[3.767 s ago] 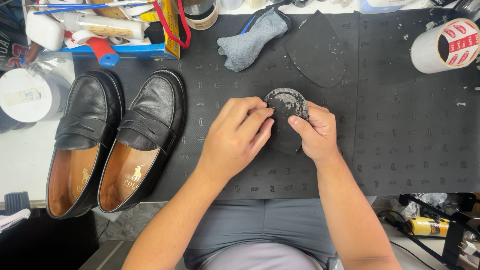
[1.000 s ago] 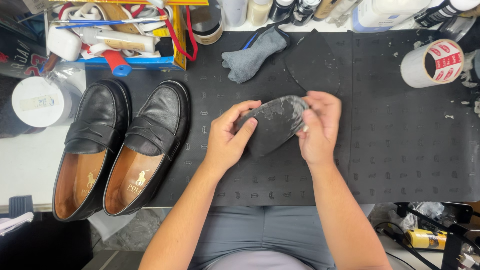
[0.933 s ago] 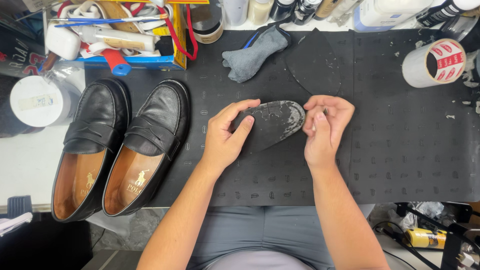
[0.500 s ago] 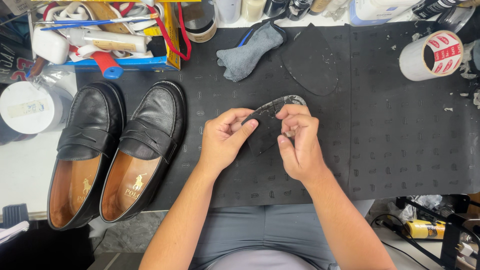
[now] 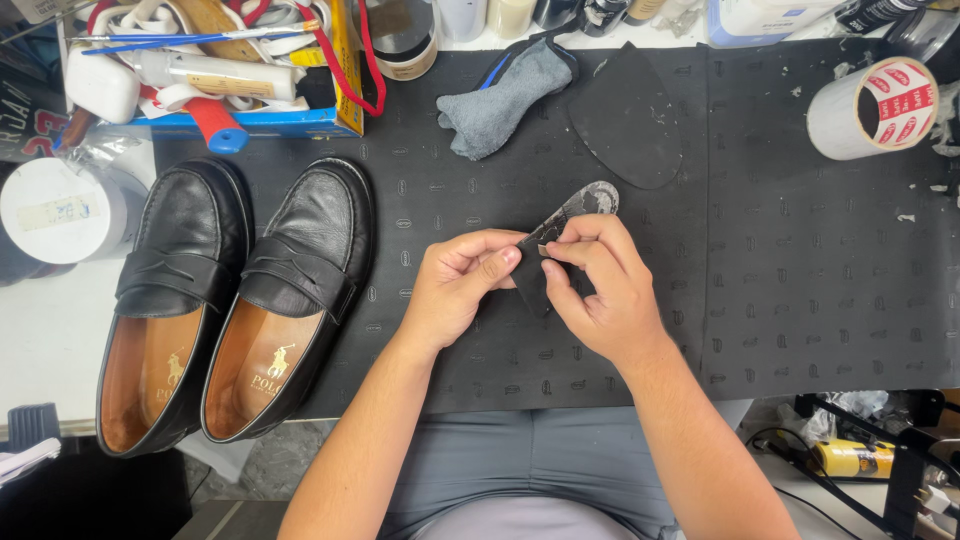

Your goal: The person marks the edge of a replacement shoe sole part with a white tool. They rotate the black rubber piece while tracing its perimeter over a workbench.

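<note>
Both hands hold a thin black rubber half-sole piece edge-up over the black work mat. My left hand pinches its lower edge with thumb and fingers. My right hand grips the same edge from the right, fingertips touching the left thumb. The piece's upper tip shows a grey, scuffed, glue-marked face. A second black sole piece lies flat on the mat just above. Two black leather loafers stand side by side at the left, toes pointing away.
A grey cloth lies on the mat at the top centre. A blue tray with brushes, tubes and a red cord sits top left. A tape roll stands top right, a white lidded tub at far left. Bottles line the back edge.
The sole piece was held flat and wide between both hands; it has now been turned on edge and both hands have closed together on its lower edge.
</note>
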